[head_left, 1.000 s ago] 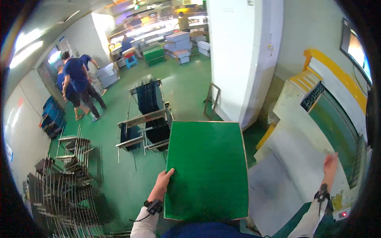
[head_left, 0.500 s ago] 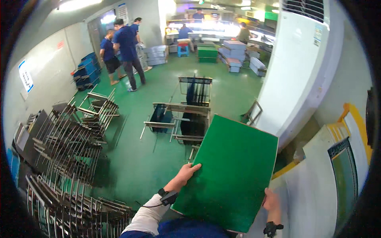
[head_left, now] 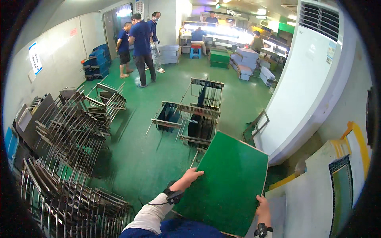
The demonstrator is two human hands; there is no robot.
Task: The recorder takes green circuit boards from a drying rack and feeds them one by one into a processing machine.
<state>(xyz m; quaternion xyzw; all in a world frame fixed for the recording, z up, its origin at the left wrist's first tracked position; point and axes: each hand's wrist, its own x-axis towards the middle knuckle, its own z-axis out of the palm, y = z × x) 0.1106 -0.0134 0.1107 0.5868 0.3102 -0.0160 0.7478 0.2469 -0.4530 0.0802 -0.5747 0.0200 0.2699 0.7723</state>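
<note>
A large green rectangular board with a thin pale edge is held between my hands in front of my body, its far corner pointing away. My left hand grips its left edge, the thumb lying on the top face and the other fingers hidden underneath. My right hand is closed on the right edge, lower down, with the thumb at the rim. Just beyond the board, metal racks holding dark thin panels stand on the green floor.
Many bare metal racks crowd the left side. A white cabinet-like unit rises at the right, a dark frame leaning by it. Three people stand at the far left. Grey boxes and a green stack sit farther back.
The view has shifted, so the racks and people appear farther right. The board sits lower in view, still in both hands. One standing person's head has turned more this way.
</note>
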